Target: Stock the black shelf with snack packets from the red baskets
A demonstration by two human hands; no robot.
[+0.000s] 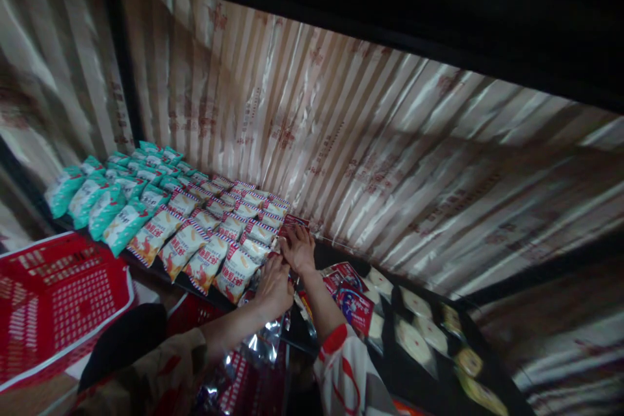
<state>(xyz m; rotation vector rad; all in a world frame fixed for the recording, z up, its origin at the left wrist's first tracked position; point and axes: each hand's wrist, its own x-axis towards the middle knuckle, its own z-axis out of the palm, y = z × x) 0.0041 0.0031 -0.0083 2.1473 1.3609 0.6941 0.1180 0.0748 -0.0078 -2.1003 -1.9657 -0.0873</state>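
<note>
My right hand reaches to the back of the dark shelf, its bent fingers on a dark red snack packet. Just in front of it, my left hand is closed, knuckles up; what its fingers hold is hidden. Rows of white-and-red snack bags with striped edges stand directly left of both hands. Beside my right forearm lie flat red and blue packets. Shiny clear plastic wrapping hangs below my left wrist.
Teal snack bags fill the shelf's left end. White round packs and yellowish packs lie to the right. A red basket stands at front left. Corrugated printed sheeting lines the back; a dark beam crosses above.
</note>
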